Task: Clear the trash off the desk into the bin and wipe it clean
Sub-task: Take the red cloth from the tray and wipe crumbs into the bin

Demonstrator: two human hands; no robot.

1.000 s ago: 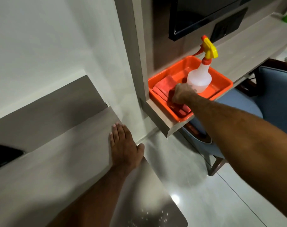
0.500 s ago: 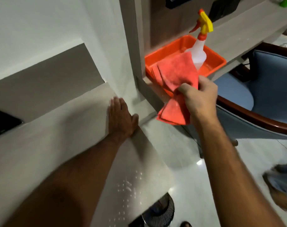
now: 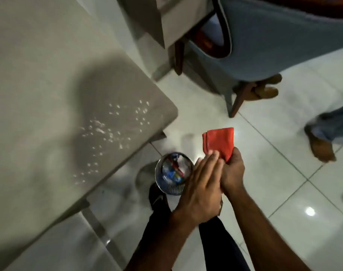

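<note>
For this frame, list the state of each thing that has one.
cloth: folded, held over the floor
right hand: gripping the cloth
left hand: open, against the right hand
desk: droplets near its corner, unwiped
bin: upright on the floor, trash inside

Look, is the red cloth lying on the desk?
No, the red cloth is held up in the right hand over the floor, away from the desk.

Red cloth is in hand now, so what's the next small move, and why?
Probably carry the red cloth, gripped in the right hand, left onto the desk and wipe the white droplets near its corner. The bin already holds trash.
</note>
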